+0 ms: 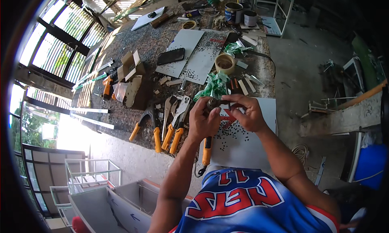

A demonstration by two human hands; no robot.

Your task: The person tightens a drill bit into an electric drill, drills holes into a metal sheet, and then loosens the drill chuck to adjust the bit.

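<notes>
My left hand (204, 118) is wrapped round what looks like a corded drill (207, 151), its orange handle pointing toward my body. The drill's dark chuck (212, 103) sticks up between my thumb and fingers. Close beside it, my right hand (248, 112) has thumb and fingers pinched together near the chuck. A small thin piece seems to be between those fingertips, too small to name. Beneath both hands lies a pale sheet (261, 148) scattered with small dark pieces. Crumpled green plastic (217, 83) lies just beyond my hands.
Left of my hands lie several orange-handled pliers and clamps (177, 131). An open cardboard box (131, 87) and an orange power tool (107, 87) stand farther left. Beyond are a phone (171, 56), a tape roll (225, 63) and a paint can (233, 13). Coiled cord (300, 154) lies on the floor.
</notes>
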